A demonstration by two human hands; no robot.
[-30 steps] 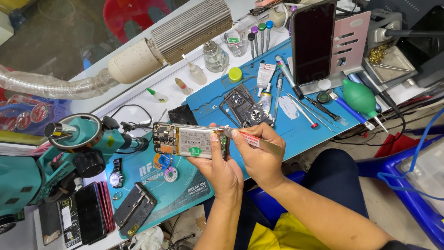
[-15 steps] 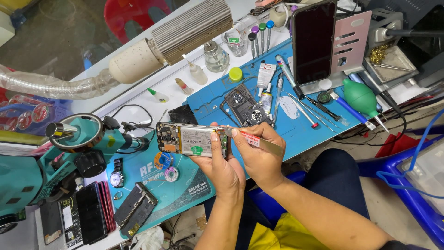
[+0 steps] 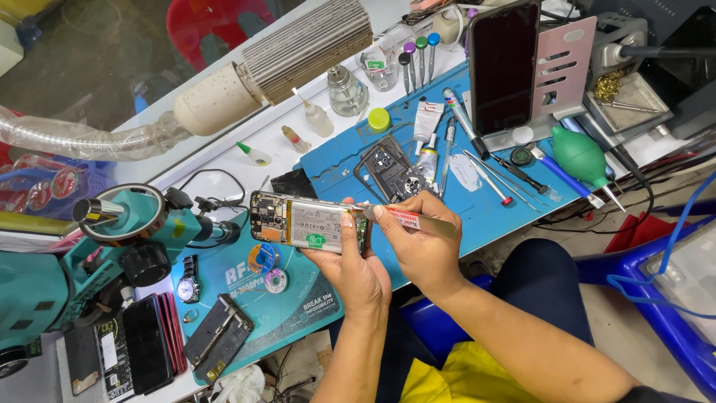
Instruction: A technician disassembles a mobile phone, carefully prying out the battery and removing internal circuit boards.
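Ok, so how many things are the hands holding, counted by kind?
Opened phone: 1, in the left hand
Tweezers: 1, in the right hand
Total: 2

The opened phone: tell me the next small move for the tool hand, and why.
Probably ease the tweezers a touch further in at the right end of the opened phone. The right hand has their tip right at that end, by the left hand's thumb, and the left hand holds the phone level above the blue mat.
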